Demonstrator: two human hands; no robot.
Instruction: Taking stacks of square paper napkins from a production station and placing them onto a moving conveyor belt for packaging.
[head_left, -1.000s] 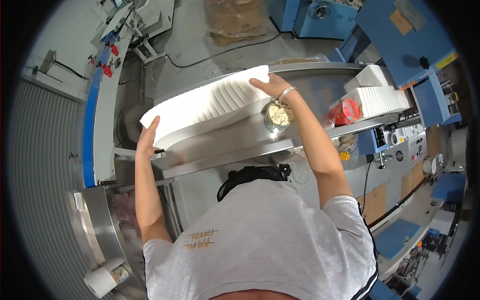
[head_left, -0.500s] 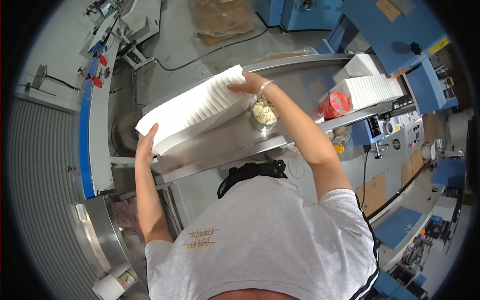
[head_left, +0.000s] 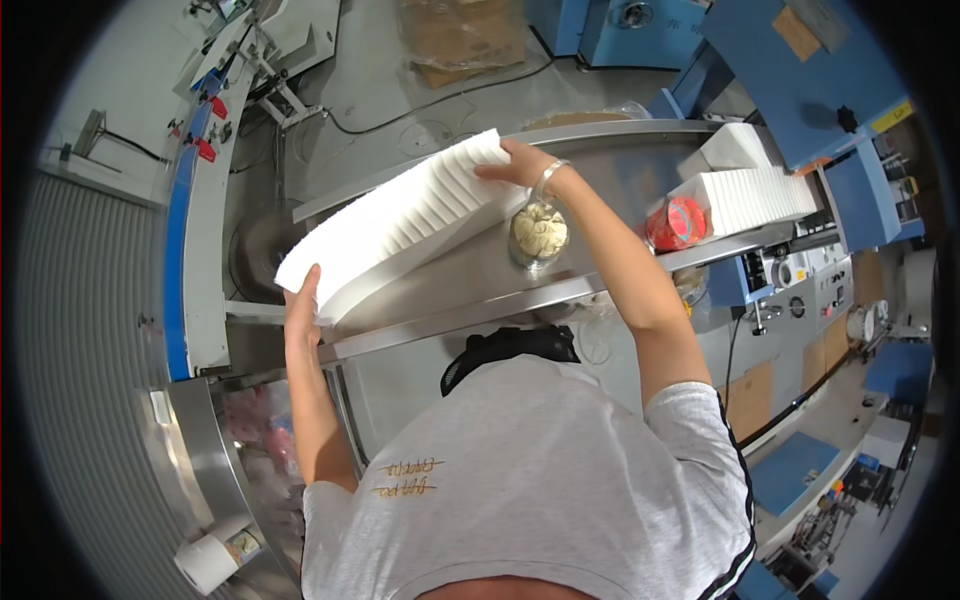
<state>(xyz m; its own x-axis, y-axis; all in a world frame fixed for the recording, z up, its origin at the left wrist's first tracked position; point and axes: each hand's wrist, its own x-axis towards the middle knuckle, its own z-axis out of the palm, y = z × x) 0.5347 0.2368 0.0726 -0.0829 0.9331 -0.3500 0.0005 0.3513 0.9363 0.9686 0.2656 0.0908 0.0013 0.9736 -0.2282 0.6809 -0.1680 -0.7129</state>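
A long row of white, thin, closely stacked sheets point(head_left: 400, 210) spans my two hands above a metal tray-like bench point(head_left: 440, 285). It slants from lower left to upper right and bows upward along its length. My left hand point(head_left: 303, 300) grips the left end, thumb on the near face. At the other end my right hand point(head_left: 520, 165) is closed around the upper corner; some of its fingers are hidden behind the stack. Beneath my right wrist stands a clear round container point(head_left: 540, 235) with cream-coloured, crumpled contents.
Farther right on the bench lie a red round tub point(head_left: 675, 222) and another white stack point(head_left: 755, 203). Blue machinery point(head_left: 790, 85) rises beyond them. A blue-edged machine table point(head_left: 185, 260) borders the left. The bench's metal front rim point(head_left: 470, 314) runs close to my body.
The white stack has bent from nearly straight into a clearer arch, still held at both ends. The whole view has shifted slightly.
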